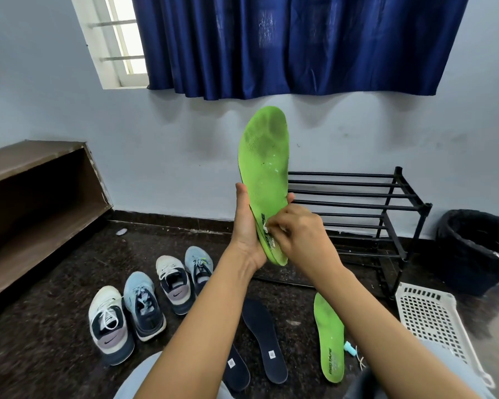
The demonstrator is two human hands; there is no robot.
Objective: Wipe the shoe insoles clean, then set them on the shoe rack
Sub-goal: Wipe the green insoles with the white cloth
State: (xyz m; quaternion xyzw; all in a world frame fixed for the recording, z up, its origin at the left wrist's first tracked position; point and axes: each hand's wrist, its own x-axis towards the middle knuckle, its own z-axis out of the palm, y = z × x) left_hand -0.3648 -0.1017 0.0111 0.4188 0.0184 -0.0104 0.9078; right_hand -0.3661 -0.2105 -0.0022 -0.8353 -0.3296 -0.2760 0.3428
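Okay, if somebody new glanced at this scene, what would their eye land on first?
The bright green insole, held upright at centre with dark grime on its forefoot: the left hand grips its heel end while the right hand pinches what looks like a small white wipe against it. Next, the deep blue curtain across the top, then the second green insole on the floor at lower right.

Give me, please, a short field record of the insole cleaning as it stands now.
left hand: holds green insole upright by its heel end
right hand: fingers pinch a small white wipe against that heel end
on floor: second green insole, two dark insoles, four shoes
shoe rack: black, no insoles on its visible bars
stage: wiping; nothing racked
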